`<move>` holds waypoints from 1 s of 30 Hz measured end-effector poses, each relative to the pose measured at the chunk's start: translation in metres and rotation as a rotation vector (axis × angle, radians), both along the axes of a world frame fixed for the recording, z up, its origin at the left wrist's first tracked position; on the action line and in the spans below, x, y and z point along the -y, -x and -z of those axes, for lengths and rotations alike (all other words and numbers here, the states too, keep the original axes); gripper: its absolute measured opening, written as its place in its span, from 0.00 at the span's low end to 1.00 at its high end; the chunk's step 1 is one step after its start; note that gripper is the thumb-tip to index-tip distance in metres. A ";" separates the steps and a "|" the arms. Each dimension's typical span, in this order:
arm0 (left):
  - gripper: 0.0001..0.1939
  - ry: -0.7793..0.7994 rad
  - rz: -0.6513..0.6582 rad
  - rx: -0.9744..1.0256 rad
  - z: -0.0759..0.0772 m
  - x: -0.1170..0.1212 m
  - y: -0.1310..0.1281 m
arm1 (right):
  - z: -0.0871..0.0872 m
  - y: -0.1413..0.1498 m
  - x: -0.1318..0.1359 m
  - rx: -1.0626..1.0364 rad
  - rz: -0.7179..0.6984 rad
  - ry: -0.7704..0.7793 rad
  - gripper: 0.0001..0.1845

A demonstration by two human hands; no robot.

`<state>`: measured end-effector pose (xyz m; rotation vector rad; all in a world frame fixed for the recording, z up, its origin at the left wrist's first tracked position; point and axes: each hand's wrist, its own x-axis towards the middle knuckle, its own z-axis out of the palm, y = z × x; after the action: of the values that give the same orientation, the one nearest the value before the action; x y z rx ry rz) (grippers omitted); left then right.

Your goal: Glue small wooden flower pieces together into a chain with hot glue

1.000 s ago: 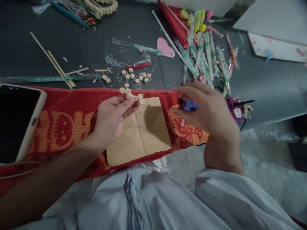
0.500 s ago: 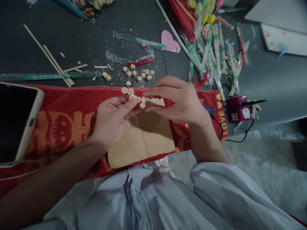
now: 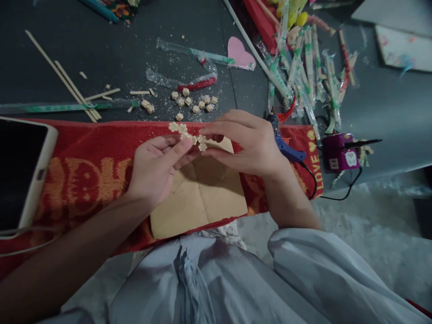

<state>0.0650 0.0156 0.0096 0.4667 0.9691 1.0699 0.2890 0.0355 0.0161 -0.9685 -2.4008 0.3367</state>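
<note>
A pale string of small flower-shaped pieces [image 3: 182, 128], joined edge to edge in a zigzag, is held over a tan folded sheet. My left hand [image 3: 158, 164] pinches its middle between thumb and fingers. On the other side, my right hand [image 3: 248, 141] has thumb and forefinger either side of the string's right end, and the fingertips seem to touch it. Loose flower-shaped pieces [image 3: 195, 109] lie among crumbs just beyond. Beneath my hands, the tan sheet [image 3: 199, 202] rests on a red towel [image 3: 91, 180].
A blue glue gun [image 3: 286, 148] lies right of my right hand, its cable near a purple box [image 3: 339, 150]. Thin sticks [image 3: 69, 83] and a tablet-like device [image 3: 20, 171] are at left. Wrapped sticks [image 3: 307, 67] and a pink paper heart [image 3: 240, 54] lie farther back.
The view has shifted slightly, and more of the glue gun shows beside my right hand. Both hands keep nearly the same pose around the flower string.
</note>
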 end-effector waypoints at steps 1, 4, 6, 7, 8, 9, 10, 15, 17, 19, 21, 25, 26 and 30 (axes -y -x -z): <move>0.20 -0.005 -0.003 0.005 0.000 0.000 0.000 | 0.001 0.000 0.000 -0.004 -0.007 -0.012 0.17; 0.20 -0.003 -0.005 -0.008 0.000 0.001 0.001 | 0.003 -0.002 -0.001 0.017 -0.008 -0.028 0.17; 0.19 0.011 -0.003 -0.040 0.001 0.000 0.001 | 0.003 -0.002 -0.001 0.026 -0.004 -0.050 0.17; 0.19 0.017 0.000 -0.062 0.001 0.000 0.001 | 0.003 -0.003 -0.001 0.031 -0.005 -0.060 0.18; 0.19 0.020 0.004 -0.082 0.001 0.000 0.001 | 0.003 -0.003 0.000 0.032 -0.009 -0.073 0.18; 0.19 0.020 0.008 -0.096 0.001 0.000 0.001 | 0.003 -0.003 0.000 0.030 -0.012 -0.087 0.19; 0.19 0.021 0.010 -0.101 0.001 0.000 0.001 | 0.003 -0.004 0.000 0.029 -0.014 -0.099 0.19; 0.21 0.029 -0.017 -0.077 0.000 0.000 0.000 | 0.002 -0.003 0.000 0.052 -0.010 -0.101 0.20; 0.22 0.029 -0.025 -0.087 0.000 0.001 0.000 | 0.002 -0.003 0.000 0.070 -0.011 -0.084 0.21; 0.22 0.027 -0.027 -0.082 0.001 0.001 0.001 | 0.003 -0.002 0.000 0.079 -0.012 -0.078 0.21; 0.22 0.010 -0.026 -0.072 0.002 0.001 0.001 | 0.003 -0.002 0.000 0.086 -0.013 -0.077 0.21; 0.22 -0.028 -0.003 -0.091 0.003 0.001 0.001 | 0.004 -0.002 -0.001 0.076 -0.025 -0.070 0.21; 0.21 -0.034 0.004 -0.101 0.002 0.001 0.001 | 0.004 -0.002 -0.001 0.068 -0.030 -0.071 0.21; 0.21 -0.071 0.028 -0.105 0.002 0.001 0.001 | 0.000 -0.001 -0.003 0.045 -0.043 -0.085 0.19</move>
<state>0.0644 0.0150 0.0074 0.5983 1.0165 1.0656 0.2903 0.0383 0.0156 -0.8969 -2.4585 0.2285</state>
